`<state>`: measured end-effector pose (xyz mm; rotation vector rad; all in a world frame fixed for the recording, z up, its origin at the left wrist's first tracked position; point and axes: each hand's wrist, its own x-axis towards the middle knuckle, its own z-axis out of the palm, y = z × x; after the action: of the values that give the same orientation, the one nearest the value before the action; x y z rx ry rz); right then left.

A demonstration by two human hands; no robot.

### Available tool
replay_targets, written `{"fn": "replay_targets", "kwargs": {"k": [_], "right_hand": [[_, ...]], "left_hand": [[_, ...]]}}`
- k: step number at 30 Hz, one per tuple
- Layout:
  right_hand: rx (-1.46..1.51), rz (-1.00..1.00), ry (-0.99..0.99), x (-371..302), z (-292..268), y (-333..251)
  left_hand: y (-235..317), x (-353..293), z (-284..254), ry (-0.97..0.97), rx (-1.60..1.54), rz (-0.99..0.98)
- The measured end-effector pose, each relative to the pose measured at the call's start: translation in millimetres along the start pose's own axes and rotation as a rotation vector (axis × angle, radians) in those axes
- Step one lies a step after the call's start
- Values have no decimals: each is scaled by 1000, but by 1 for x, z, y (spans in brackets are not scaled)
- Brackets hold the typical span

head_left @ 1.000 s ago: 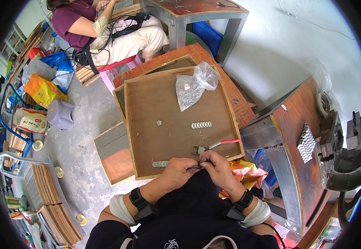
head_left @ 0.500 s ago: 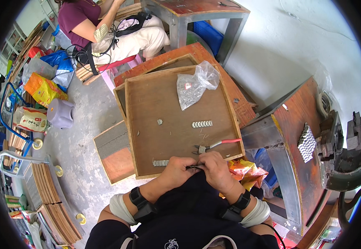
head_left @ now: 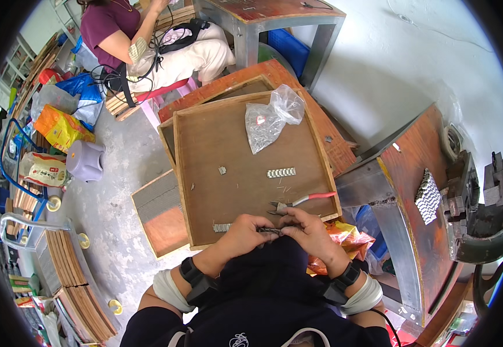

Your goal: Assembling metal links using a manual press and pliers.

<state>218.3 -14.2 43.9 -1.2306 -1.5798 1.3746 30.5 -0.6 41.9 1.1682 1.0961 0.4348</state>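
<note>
At the near edge of a shallow wooden tray (head_left: 183, 173), my left hand (head_left: 243, 235) and my right hand (head_left: 308, 232) pinch a small, dark, narrow metal strip (head_left: 269, 231) between them. Its details are too small to make out. Just beyond my right fingers lie pliers (head_left: 315, 195) with red handles, jaws toward the left. A silvery segmented metal strip (head_left: 222, 228) lies beside my left hand, partly hidden by it. Farther in the tray rest a similar strip (head_left: 281, 172), a small metal piece (head_left: 222, 170) and several thin pins.
A clear plastic bag (head_left: 272, 118) lies in the tray's far right part. At right, a table (head_left: 405, 168) bears a block of stacked metal strips (head_left: 427, 196) and a dark machine (head_left: 471, 214). Another person (head_left: 170, 58) sits far left. A lilac stool (head_left: 85, 159) stands at left.
My right hand has shifted slightly right and its fingers have spread a little. More of the dark strip now shows between my hands. The things in the tray lie as before.
</note>
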Motion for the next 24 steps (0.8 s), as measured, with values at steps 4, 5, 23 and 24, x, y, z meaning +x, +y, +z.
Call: {"fn": "replay_targets", "kwargs": {"k": [4,5,23,24], "right_hand": [[-69,9,-50,0,0,0],[-166,-31,-51,0,1,1],[-299,-204,37,1,1,5],[-299,-205,38,1,1,6]], "left_hand": [[-6,3,-3,-18,-78,2],[-7,4,-4,-51,-106,-16],[-7,10,0,-103,-179,-42],[-6,10,1,-89,-170,-46]]}}
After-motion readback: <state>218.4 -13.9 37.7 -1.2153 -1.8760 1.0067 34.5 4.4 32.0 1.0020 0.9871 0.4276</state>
